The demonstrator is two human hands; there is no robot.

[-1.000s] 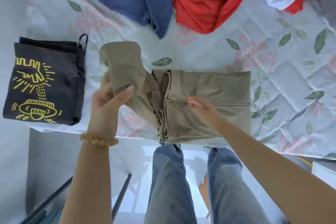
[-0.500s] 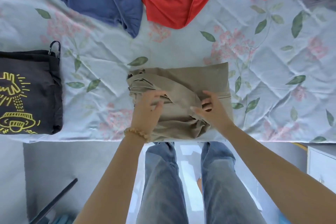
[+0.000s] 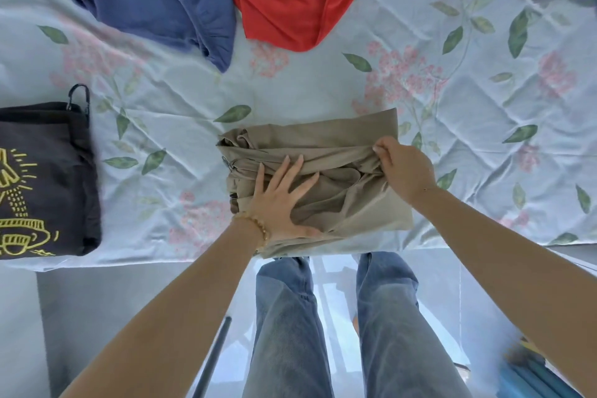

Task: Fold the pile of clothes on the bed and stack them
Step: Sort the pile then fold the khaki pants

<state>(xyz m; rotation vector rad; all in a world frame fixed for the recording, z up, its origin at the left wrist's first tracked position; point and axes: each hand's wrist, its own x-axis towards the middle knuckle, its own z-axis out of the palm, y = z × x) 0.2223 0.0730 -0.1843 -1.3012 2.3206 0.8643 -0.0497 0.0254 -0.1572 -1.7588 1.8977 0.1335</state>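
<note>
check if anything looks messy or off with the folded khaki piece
The khaki garment is bunched and wrinkled in its middle where the right hand pinches a fold; the left hand presses it flat. Nothing else stands out.

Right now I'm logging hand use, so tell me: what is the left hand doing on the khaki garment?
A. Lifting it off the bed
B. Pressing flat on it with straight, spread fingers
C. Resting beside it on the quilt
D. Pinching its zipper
B: the left hand lies flat, fingers spread, on the khaki garment, while the right hand pinches a fold.
</note>
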